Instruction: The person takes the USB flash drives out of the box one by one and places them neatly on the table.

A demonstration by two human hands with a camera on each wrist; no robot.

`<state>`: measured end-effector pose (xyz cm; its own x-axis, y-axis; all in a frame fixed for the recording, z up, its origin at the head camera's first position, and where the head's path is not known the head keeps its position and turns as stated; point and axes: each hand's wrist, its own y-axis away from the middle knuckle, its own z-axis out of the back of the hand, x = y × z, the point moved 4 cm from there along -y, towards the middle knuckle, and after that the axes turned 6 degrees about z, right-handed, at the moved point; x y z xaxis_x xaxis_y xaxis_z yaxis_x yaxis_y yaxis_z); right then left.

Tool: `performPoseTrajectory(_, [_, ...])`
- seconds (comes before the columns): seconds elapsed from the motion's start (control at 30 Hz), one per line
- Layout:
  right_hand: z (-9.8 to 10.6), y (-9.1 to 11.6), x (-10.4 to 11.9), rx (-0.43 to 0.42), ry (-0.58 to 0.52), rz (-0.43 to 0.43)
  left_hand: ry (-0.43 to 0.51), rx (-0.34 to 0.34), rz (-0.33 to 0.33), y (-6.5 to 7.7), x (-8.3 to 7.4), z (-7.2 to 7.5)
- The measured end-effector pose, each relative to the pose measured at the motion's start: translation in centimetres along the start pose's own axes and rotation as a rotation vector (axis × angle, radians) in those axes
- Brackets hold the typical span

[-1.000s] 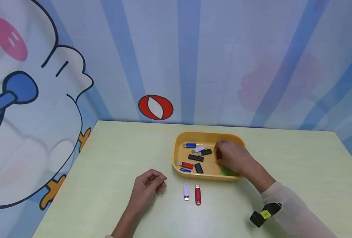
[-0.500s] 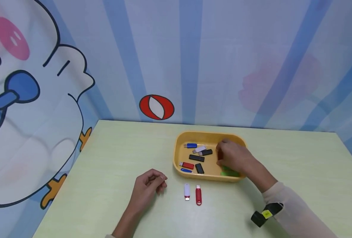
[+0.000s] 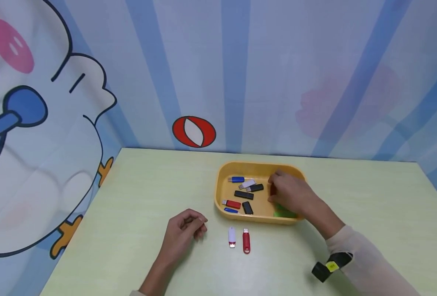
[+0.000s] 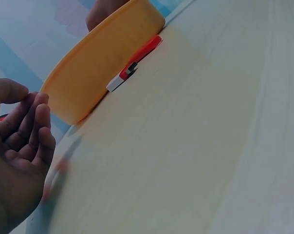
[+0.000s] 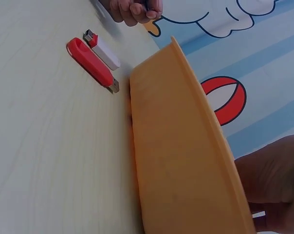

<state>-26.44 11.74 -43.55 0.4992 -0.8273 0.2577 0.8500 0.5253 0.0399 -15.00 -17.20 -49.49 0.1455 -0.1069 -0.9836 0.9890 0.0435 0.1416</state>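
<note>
My right hand (image 3: pixel 290 192) reaches into the yellow tray (image 3: pixel 218 197), fingers bent down at its right side. Between thumb and forefinger shows a dark red USB flash drive (image 3: pixel 272 189), mostly hidden by the hand. Just below this hand lies a flat green piece (image 3: pixel 284 212). In front of the tray, side by side on the table, are a white flash drive (image 3: pixel 232 237) with a red end and a red flash drive (image 3: pixel 246 241) with a loop. My left hand (image 3: pixel 185 228) rests on the table left of them, fingers loosely curled, holding nothing.
The tray's left half holds several flash drives: a blue one (image 3: pixel 237 179), a white one (image 3: pixel 247 183), a red one (image 3: pixel 232 204) and black ones (image 3: pixel 244 195). Its raised rim surrounds them. Behind the table (image 3: pixel 159 176) stands a printed backdrop (image 3: pixel 263 82).
</note>
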Motion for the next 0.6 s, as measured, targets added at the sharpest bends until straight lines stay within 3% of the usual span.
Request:
performPoseTrajectory(0.2, [0.5, 0.2, 0.9, 0.003, 0.025, 0.009, -0.002, -0.001, 0.008, 0.1, 0.0, 0.1])
performPoseTrajectory(0.6, [1.7, 1.6, 2.6, -0.026, 0.029, 0.11, 0.009, 0.003, 0.006, 0.1, -0.1, 0.0])
